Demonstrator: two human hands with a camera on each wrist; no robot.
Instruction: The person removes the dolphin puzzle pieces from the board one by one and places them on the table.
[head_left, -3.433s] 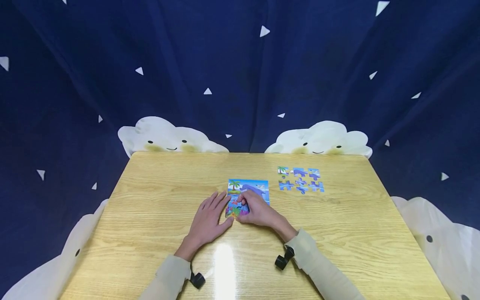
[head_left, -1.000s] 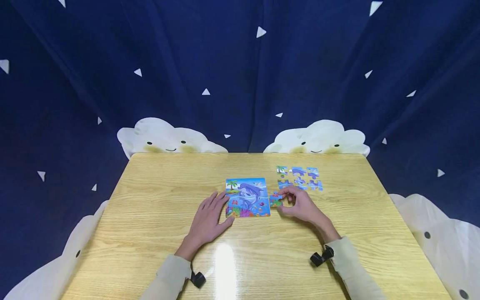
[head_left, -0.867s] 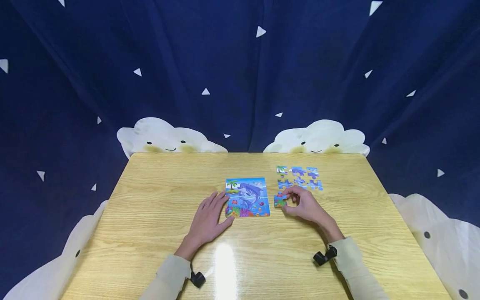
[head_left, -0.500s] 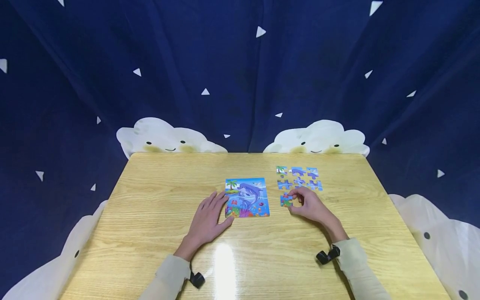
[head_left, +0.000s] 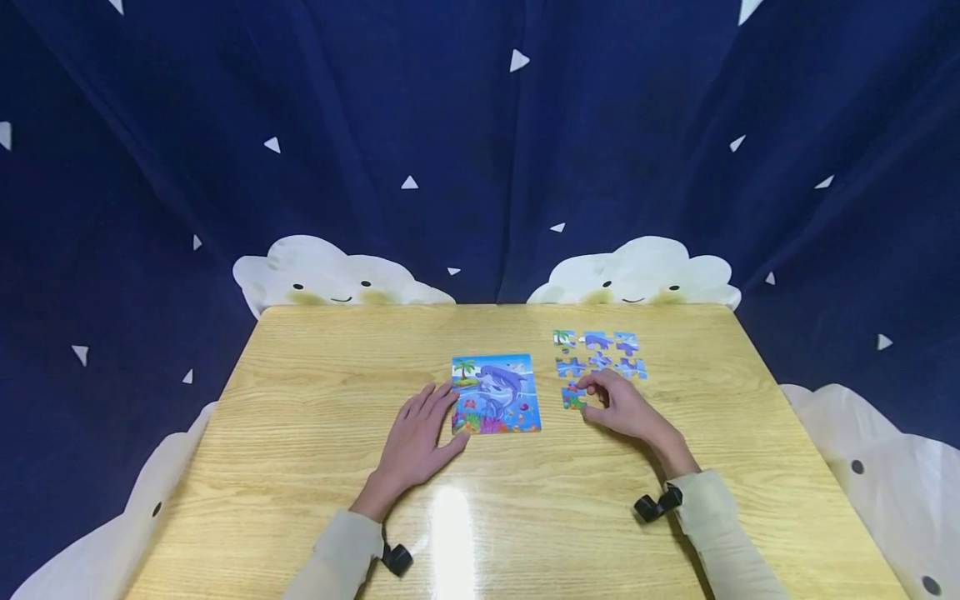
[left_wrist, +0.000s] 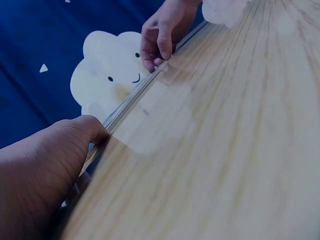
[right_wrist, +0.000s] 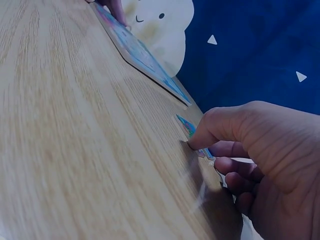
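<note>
My left hand (head_left: pixel 416 435) lies with its fingers extended along the left edge of a square puzzle board (head_left: pixel 517 421) printed with dolphins, a palm island and coral. To the right of that board, my right hand (head_left: pixel 628 407) pinches a jigsaw piece (head_left: pixel 573 399) with red and green coral on blue between thumb and fingers. In the right wrist view the piece (right_wrist: pixel 185 124) lies low at the tabletop under the thumb, part of it hidden by the hand. Several loose jigsaw pieces (head_left: pixel 597 340) are laid out in two rows just behind it.
All this lies on a light wooden table (head_left: pixel 315 358). Beyond the back edge hangs a dark blue curtain (head_left: pixel 465 125) with white triangles and smiling clouds (head_left: pixel 637 271). A black wrist camera (head_left: pixel 657 504) is strapped at the right sleeve, another camera (head_left: pixel 397 559) at the left.
My right hand has lifted the coral piece off the board's lower left and carried it right, to below the two rows of pieces. The left hand has stayed at the board's edge.
</note>
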